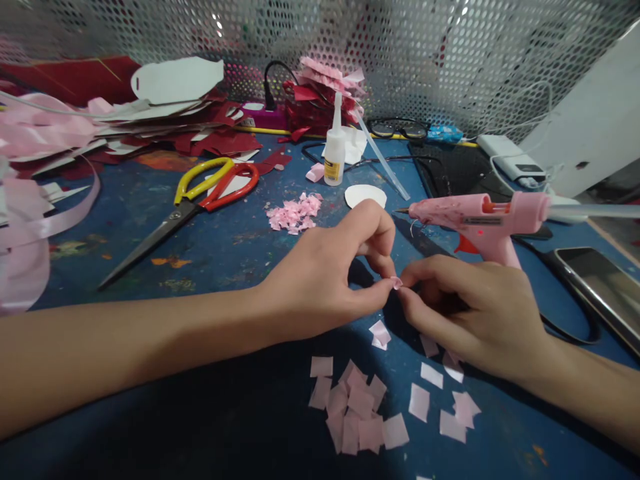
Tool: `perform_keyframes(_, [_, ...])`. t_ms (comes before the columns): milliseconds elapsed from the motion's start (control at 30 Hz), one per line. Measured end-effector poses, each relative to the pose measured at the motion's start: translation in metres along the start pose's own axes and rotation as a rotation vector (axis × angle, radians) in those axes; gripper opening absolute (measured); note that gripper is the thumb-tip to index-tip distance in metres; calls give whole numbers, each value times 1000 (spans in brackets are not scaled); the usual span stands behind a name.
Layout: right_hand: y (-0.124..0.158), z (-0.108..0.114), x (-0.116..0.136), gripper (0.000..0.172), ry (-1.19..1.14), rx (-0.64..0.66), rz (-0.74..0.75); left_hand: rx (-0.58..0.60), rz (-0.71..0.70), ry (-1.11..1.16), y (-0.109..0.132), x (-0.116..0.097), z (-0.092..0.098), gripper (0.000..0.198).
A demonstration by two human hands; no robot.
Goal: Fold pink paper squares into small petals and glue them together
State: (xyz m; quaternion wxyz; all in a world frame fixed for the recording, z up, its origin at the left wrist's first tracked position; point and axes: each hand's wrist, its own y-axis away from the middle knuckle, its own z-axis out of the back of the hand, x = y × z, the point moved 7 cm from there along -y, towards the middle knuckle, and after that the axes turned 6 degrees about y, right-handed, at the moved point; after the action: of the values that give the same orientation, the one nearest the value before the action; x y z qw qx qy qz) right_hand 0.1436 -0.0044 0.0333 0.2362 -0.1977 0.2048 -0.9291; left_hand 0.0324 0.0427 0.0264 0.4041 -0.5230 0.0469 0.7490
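Note:
Between the fingertips of both my hands is a small folded piece of pink ribbon (397, 283). My left hand (330, 273) pinches it with thumb and forefinger from the left. From the right, my right hand (475, 307) pinches its other side, the remaining fingers curled out of sight. Below them lie loose pink ribbon squares (360, 403), several overlapping in a heap and others scattered under my right hand. A pile of small folded pink pieces (295, 213) sits beyond my left hand. Just behind my right hand stands a pink glue gun (480, 217) with a glue stick in its back.
Scissors (185, 207) with yellow and red handles lie open at left, near pink ribbon (40, 140) and stacked red and white sheets (175, 120). A glue bottle (335, 150) stands at the back. A phone (600, 280) and power bank (510, 157) lie right, before a perforated metal panel (425, 53).

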Motion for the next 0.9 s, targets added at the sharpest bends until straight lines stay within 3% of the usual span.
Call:
perform_keyframes(667, [3, -1, -7, 7, -60, 5, -62, 23, -73, -145, 0, -5, -2, 21])
perform_keyframes(900, [3, 5, -5, 6, 41, -90, -43, 11, -114, -161, 0, -7, 0, 25])
